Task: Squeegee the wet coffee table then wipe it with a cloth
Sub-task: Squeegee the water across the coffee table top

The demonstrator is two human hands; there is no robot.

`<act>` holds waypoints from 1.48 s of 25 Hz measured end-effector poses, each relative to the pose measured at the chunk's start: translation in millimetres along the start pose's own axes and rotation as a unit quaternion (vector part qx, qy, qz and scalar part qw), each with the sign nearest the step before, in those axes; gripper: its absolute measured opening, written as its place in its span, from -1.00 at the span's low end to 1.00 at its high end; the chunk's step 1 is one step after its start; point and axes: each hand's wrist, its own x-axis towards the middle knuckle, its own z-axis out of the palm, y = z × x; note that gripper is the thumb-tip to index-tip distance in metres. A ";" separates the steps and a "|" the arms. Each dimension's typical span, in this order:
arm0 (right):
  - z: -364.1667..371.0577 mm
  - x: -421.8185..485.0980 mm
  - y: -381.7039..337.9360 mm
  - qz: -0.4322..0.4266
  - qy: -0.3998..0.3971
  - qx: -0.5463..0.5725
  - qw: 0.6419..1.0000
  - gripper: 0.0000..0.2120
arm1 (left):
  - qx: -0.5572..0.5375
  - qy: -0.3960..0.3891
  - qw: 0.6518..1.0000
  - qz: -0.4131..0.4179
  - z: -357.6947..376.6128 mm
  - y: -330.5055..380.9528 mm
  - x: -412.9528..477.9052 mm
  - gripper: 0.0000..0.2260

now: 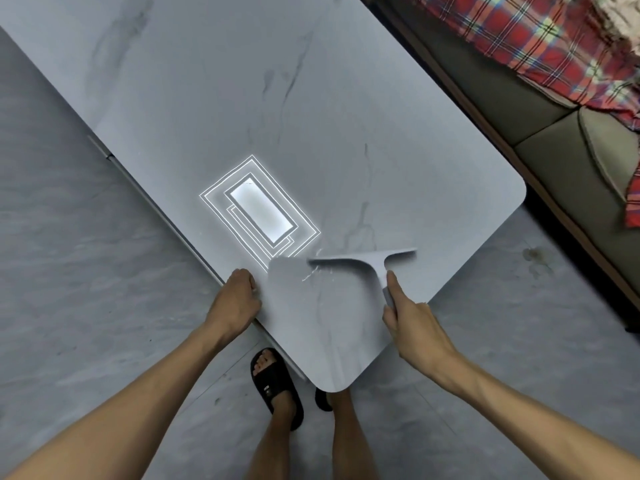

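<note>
Grey squeegee (367,259) gripped by R hand (408,313) | L hand (235,296) curled at coffee table (207,98) edge, hold unclear | tip: even pressure, pull water streaks (312,274) off near edge

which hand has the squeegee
The right hand: it grips the squeegee by its handle, blade on the coffee table. The left hand only sits at the table's edge, fingers curled.
</note>
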 end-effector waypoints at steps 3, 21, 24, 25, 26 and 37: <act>-7.7 11.9 -26.1 -0.089 0.017 -0.037 0.995 -0.42 | -0.094 0.096 0.989 -0.058 -14.7 -7.4 -7.1 -0.89; 64.4 96.1 -117.7 -0.335 0.048 -0.281 0.898 -0.59 | -0.072 0.090 0.992 -0.053 -54.8 -40.5 -6.0 -0.79; 44.6 79.8 -56.1 -0.255 0.058 -0.237 0.936 -0.59 | -0.058 0.036 0.997 -0.029 -34.4 -18.0 -6.0 -0.78; 40.1 72.3 -37.9 -0.228 0.058 -0.225 0.946 -0.59 | -0.049 0.018 0.998 -0.024 -27.3 -10.2 -6.1 -0.79; 37.5 63.8 -21.7 -0.206 0.060 -0.216 0.953 -0.59 | -0.039 0.003 0.999 -0.017 -20.2 -2.9 -6.6 -0.80; 48.0 -20.0 64.4 -0.125 0.066 -0.230 0.963 -0.51 | 0.063 -0.069 0.995 0.034 20.3 21.8 -12.0 -0.82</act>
